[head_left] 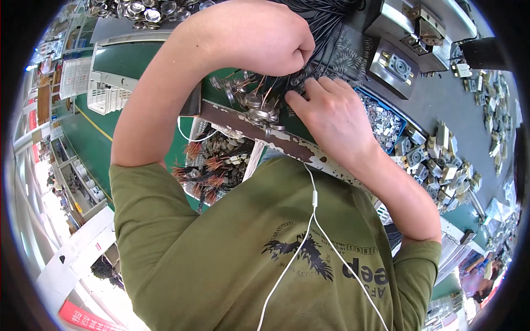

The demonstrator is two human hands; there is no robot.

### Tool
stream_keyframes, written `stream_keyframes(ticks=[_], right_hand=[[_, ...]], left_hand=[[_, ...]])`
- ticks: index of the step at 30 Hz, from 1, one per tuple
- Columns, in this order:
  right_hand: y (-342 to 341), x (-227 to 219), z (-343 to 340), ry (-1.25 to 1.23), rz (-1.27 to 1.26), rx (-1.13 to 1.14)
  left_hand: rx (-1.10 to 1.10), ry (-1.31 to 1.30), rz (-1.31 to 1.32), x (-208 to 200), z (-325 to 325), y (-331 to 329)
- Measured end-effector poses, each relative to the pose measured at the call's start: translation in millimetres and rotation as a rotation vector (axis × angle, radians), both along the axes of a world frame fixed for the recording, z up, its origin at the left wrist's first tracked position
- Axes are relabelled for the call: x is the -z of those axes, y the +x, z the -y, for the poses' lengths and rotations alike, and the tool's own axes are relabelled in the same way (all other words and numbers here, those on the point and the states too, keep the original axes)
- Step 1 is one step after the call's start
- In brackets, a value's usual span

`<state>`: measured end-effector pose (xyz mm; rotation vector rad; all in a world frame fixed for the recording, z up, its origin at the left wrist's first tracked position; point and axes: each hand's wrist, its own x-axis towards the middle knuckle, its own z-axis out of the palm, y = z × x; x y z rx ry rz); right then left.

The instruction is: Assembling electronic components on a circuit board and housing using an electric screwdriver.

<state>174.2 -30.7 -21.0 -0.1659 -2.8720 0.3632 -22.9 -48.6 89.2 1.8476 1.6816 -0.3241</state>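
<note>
My left hand (270, 41) is curled into a fist over the bench, with black cables (329, 25) running just beyond it. Its fingertips are turned out of sight, so whatever it grips cannot be made out. Close on the right, my right hand (337, 110) has bent fingers beside the cables and a heap of small coil springs (349, 59); its fingertips are also hidden. Below and between the hands lies a cluster of round metal caps (259, 102) with bare copper wire ends, near the bench's worn front edge (243, 122).
A blue tray (402, 132) of small metal parts sits right of my right hand. Beyond it are a metal fixture block (393, 69) and piled metal switch-like parts (436, 157). Shiny round caps (149, 11) fill the far left. Wired parts (218, 163) hang below the edge.
</note>
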Motion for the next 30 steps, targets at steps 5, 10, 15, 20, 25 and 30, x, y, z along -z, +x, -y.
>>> stream_keyframes(ticks=[5, 10, 15, 20, 25, 30], right_hand=[[18, -38, -5, -0.074, 0.099, 0.003], [52, -42, -27, -1.136, 0.073, 0.161], [72, -31, -2, -1.716, -0.537, 0.406], [85, -79, -36, -1.618, -0.138, 0.515], [114, -46, -32, -1.072, 0.085, 0.411], [109, -38, -19, -1.511, 0.025, 0.541]], left_hand=[[-0.007, 0.063, -0.005, -2, 7, -11], [-0.034, 0.057, 0.000, 5, 10, -8], [0.039, 0.348, 0.164, 14, 11, 2], [0.084, 0.735, 0.338, 20, -10, 15], [0.233, 0.916, 0.400, 44, -41, 44], [0.300, 0.886, 0.386, 70, -70, 59]])
